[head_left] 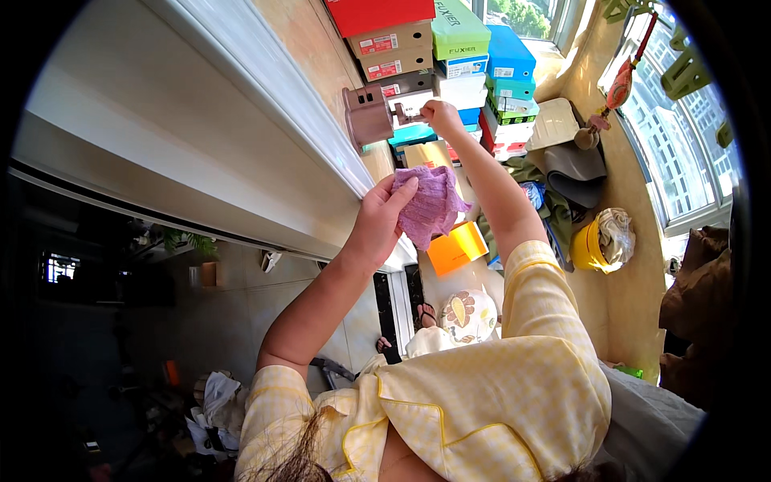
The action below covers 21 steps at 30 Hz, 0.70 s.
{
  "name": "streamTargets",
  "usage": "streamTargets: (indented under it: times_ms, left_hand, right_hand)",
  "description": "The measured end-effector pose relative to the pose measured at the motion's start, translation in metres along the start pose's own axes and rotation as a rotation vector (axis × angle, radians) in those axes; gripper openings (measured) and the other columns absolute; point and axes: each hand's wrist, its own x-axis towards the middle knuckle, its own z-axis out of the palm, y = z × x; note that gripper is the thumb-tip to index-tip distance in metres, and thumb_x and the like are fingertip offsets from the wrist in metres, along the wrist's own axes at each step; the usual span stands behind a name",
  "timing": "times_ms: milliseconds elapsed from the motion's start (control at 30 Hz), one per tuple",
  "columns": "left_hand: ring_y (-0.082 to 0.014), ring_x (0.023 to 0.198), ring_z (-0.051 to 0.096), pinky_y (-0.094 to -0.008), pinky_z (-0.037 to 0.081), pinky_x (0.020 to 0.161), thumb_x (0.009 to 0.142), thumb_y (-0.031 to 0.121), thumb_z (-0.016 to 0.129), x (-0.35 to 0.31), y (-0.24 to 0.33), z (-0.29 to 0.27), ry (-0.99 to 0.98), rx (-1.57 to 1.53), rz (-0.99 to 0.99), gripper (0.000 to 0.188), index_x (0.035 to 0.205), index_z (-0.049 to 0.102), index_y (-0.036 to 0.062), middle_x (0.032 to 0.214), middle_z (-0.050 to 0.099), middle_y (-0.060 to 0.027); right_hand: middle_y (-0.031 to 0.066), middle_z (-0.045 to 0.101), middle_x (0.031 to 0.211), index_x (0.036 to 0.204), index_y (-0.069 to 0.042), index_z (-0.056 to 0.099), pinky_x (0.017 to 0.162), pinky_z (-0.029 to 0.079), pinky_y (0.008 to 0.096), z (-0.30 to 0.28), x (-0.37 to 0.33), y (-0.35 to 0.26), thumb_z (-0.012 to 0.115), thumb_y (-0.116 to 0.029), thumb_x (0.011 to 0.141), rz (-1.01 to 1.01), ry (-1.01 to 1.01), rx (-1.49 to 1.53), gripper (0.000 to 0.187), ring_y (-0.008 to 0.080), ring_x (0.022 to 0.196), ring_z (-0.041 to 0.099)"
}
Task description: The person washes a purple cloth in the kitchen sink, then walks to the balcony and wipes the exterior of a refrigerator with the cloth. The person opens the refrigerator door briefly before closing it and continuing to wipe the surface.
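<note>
A crumpled purple cloth [427, 205] is bunched in my left hand [377, 217], with the thumb pressed over its edge. Farther ahead, my right hand [441, 117] reaches out with its fingers closed on the jutting end of a mauve plastic holder [368, 117]. That holder sits against the wall beside the white door frame and has small slots in its side. The cloth hangs apart from the holder. My fingertips partly hide the end they grip.
Stacked shoe boxes [462, 36] in several colours stand behind the holder. An orange box [458, 249] and a patterned round stool [469, 315] lie below my arms. A yellow bucket [593, 246] stands at right, near the window [683, 120]. The white door frame [297, 104] runs along the left.
</note>
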Motion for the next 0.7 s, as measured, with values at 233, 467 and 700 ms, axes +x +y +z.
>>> streamTargets:
  times_ms: [233, 467, 700]
  left_hand:
    - [-0.0091, 0.085, 0.06, -0.024, 0.05, 0.074, 0.09, 0.017, 0.053, 0.007, -0.013, -0.002, -0.065, -0.002, -0.046, 0.025, 0.11, 0.052, 0.0019, 0.096, 0.06, -0.0028]
    - [-0.0093, 0.085, 0.06, -0.0248, 0.05, 0.075, 0.09, 0.016, 0.053, 0.004, -0.005, -0.004, -0.066, 0.006, -0.055, 0.026, 0.111, 0.052, 0.001, 0.098, 0.059, -0.0033]
    - [-0.0096, 0.085, 0.059, -0.0244, 0.05, 0.075, 0.09, 0.015, 0.053, -0.003, 0.008, 0.003, -0.012, 0.022, -0.011, 0.025, 0.11, 0.052, 0.0004, 0.098, 0.059, -0.004]
  right_hand:
    - [0.006, 0.063, 0.07, 0.093, 0.0, 0.061, 0.058, 0.046, 0.0234, -0.083, -0.102, -0.061, 0.054, -0.021, 0.089, 0.145, -0.435, 0.257, 0.022, 0.0104, 0.064, 0.059]
    - [0.0004, 0.055, 0.076, 0.106, 0.001, 0.055, 0.058, 0.041, 0.0175, -0.123, -0.051, -0.125, 0.051, -0.018, 0.092, -0.044, -0.287, 0.838, 0.023, 0.0044, 0.065, 0.048]
    - [0.0095, 0.063, 0.076, 0.09, -0.001, 0.062, 0.066, 0.048, 0.0281, -0.039, 0.061, -0.072, 0.061, -0.024, 0.083, 0.151, 0.086, 0.437, 0.024, 0.0187, 0.072, 0.061]
